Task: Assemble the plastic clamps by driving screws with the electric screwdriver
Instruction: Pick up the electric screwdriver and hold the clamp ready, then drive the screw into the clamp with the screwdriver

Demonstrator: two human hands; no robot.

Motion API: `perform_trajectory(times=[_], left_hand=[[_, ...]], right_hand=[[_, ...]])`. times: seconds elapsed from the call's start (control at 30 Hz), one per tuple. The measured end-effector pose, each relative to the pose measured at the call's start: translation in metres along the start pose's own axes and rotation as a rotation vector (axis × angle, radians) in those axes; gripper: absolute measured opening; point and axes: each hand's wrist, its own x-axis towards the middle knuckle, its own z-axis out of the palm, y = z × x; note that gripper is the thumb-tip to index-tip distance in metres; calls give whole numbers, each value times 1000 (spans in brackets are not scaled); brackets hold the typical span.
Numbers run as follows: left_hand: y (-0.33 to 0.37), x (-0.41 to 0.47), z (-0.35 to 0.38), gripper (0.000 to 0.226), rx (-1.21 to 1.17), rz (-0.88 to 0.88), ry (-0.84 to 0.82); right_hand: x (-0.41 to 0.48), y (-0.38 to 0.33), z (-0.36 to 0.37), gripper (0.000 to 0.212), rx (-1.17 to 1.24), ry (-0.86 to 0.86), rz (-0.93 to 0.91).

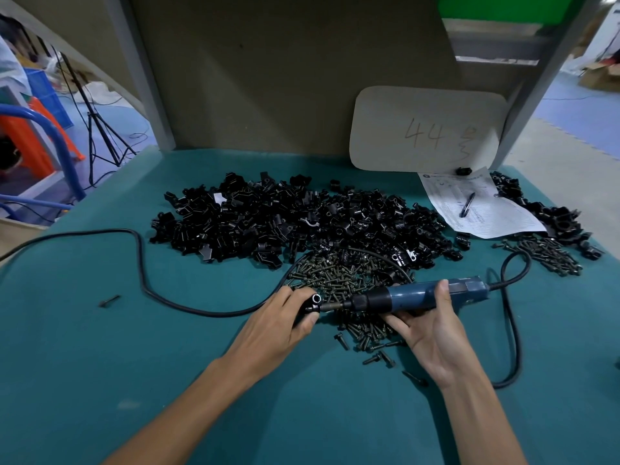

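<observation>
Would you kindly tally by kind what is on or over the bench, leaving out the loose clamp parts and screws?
Electric screwdriver: 1
Held clamp: 1
Pen: 1
Printed sheet: 1
Cardboard sign: 1
Total: 5

Teal table mat [134, 364]: matt. Heap of black plastic clamp parts [285, 219]: glossy. Dark metal screws [339, 273]: dull sheen. Blue plastic electric screwdriver [412, 297]: satin body, ribbed black collar. Black rubbery cable [141, 263]: smooth. Beige cardboard sheet [426, 129]: matt. White printed paper [483, 209]: smooth.
</observation>
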Motion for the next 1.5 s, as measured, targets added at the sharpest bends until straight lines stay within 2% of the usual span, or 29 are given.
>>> perform_trajectory(times=[0.43, 0.6, 0.7, 0.8, 0.9, 1.0, 1.07, 1.23, 1.3, 1.37, 1.4, 1.5], left_hand=[[1, 0, 1, 49, -48, -50, -36], [-1, 1, 1, 42, -63, -34, -49], [-2, 0, 0, 52, -104, -99, -44], [-5, 1, -5, 58, -298, -236, 23], [-7, 4, -10, 56, -455, -316, 98], [-7, 8, -12, 61, -538, -385, 87], [-7, 8, -13, 64, -606, -416, 88], [-7, 5, -15, 60, -683, -455, 73], [-7, 8, -16, 41, -764, -507, 52], [-3, 12, -20, 23, -942, -576, 32], [-2, 13, -22, 24, -1026, -596, 26], [-6, 13, -24, 64, -1038, -586, 11]], right_hand=[[-2, -1, 4, 69, -19, 16, -13], [-3, -1, 3, 67, -42, 3, -38], [-4, -5, 5, 67, -45, 11, -47], [-9, -24, 3, 66, -80, 21, -109], [-15, -51, -3, 52, -358, 132, -212], [-16, -72, -17, 36, -667, 299, -273], [-17, -80, -30, 29, -822, 346, -268], [-24, -86, -56, 48, -1255, 444, -176], [-25, -84, -58, 48, -1483, 504, -113], [-28, -81, -54, 53, -1655, 531, -59], [-29, -80, -51, 58, -1724, 545, -49], [-39, -78, -31, 67, -1816, 570, -201]])
